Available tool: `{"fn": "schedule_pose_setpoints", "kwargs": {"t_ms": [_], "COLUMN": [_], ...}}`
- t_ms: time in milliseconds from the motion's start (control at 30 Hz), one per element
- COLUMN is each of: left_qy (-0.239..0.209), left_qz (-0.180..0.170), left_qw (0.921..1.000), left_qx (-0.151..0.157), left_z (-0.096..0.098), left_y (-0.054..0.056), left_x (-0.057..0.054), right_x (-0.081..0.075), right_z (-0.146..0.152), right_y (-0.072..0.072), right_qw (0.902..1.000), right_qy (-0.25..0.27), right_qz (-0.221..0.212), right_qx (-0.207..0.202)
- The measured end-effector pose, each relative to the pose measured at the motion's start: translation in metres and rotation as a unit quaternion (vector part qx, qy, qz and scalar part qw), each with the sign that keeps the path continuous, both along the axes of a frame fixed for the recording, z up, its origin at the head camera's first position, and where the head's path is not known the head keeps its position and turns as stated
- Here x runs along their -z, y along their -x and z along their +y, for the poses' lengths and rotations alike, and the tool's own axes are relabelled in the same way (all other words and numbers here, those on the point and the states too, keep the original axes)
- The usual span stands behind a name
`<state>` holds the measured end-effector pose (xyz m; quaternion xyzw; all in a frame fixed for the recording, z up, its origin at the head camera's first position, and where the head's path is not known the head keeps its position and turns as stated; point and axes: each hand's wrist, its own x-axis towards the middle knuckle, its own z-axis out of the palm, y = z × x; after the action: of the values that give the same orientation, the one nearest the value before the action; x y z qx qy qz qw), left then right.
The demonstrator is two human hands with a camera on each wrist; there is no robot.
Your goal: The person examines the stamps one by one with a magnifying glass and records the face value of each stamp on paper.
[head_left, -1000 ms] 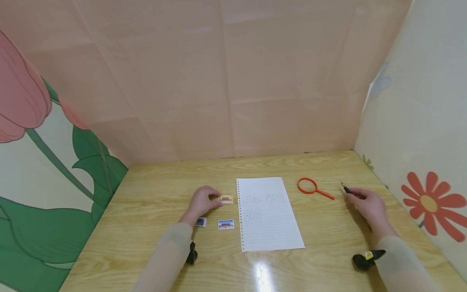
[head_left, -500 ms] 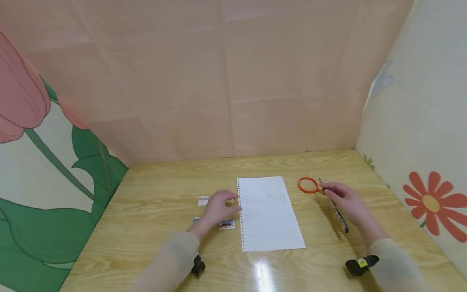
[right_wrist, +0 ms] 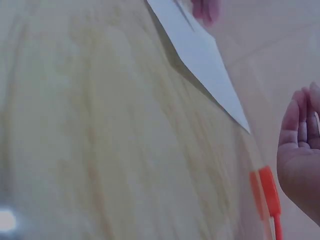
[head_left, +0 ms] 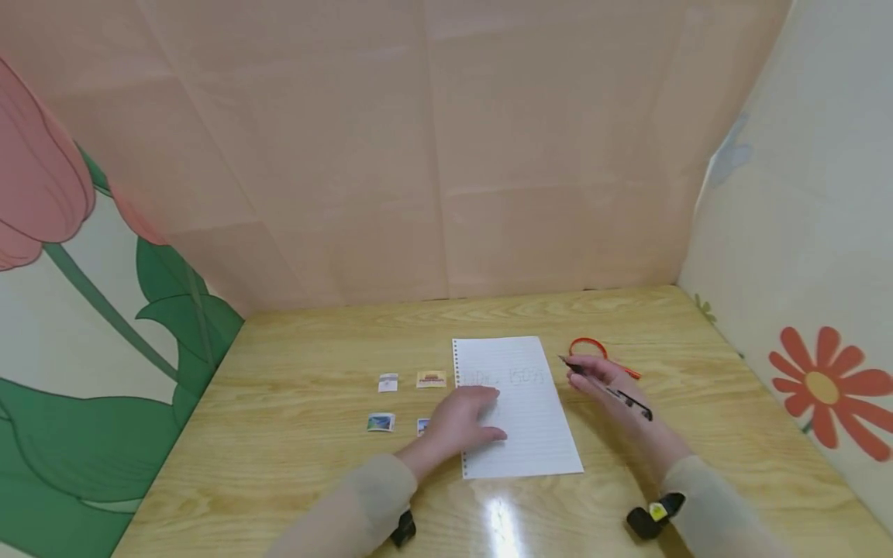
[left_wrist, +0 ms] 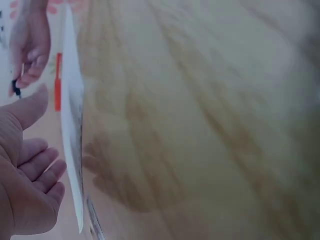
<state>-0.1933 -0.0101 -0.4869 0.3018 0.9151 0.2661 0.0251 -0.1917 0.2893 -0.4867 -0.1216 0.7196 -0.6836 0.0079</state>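
Observation:
My left hand [head_left: 463, 422] is over the left part of a lined sheet of paper [head_left: 519, 449], fingers and thumb spread and holding nothing. In the left wrist view the same hand [left_wrist: 30, 175] appears beside the paper [left_wrist: 74, 125], seen edge-on. Between thumb and fingers my right hand [head_left: 614, 387] pinches a pen [head_left: 631, 403], just right of the sheet, its tip pointing left. Faint handwriting shows on the upper part of the paper; my left hand hides some of it. Left of the sheet lie a yellow stamp [head_left: 431, 379] and a blue-green stamp [head_left: 380, 422].
A red magnifying glass [head_left: 588, 346] lies behind my right hand, partly covered by it. A pale stamp [head_left: 387, 382] and a stamp half hidden by my left hand [head_left: 422, 426] are also on the wooden table [head_left: 307, 465]. Decorated walls stand on both sides.
My left hand has left the yellow stamp and moved right, over the paper. My right hand has brought the pen left, past the magnifying glass toward the sheet.

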Motion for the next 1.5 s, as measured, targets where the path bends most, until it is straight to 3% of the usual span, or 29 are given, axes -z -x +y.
{"fn": "schedule_pose_setpoints", "kwargs": {"t_ms": [133, 200, 333, 733, 1267, 1500], "left_qy": [0.033, 0.04, 0.055, 0.079, 0.068, 0.062], "left_qz": [0.035, 0.039, 0.039, 0.058, 0.062, 0.063], "left_qw": [0.9987, 0.9983, 0.9975, 0.995, 0.9956, 0.9959], "left_qx": [0.016, 0.018, 0.019, 0.015, 0.019, 0.018], "left_z": [0.001, 0.001, 0.002, -0.001, -0.003, -0.002], "left_y": [0.001, 0.001, 0.001, 0.004, 0.004, 0.004], "left_x": [0.004, 0.005, 0.006, 0.016, 0.016, 0.016], "right_x": [0.006, 0.008, 0.011, 0.016, 0.022, 0.021], "right_z": [-0.011, -0.015, -0.025, -0.052, -0.063, -0.062], "right_y": [0.003, 0.004, 0.007, 0.013, 0.015, 0.013], "right_qw": [0.9987, 0.997, 0.9923, 0.9766, 0.9623, 0.9573], "right_qy": [-0.025, -0.062, -0.118, -0.213, -0.256, -0.273], "right_qz": [-0.04, -0.04, -0.028, 0.023, 0.086, 0.091], "right_qx": [0.019, 0.024, 0.024, 0.019, 0.033, 0.023]}}
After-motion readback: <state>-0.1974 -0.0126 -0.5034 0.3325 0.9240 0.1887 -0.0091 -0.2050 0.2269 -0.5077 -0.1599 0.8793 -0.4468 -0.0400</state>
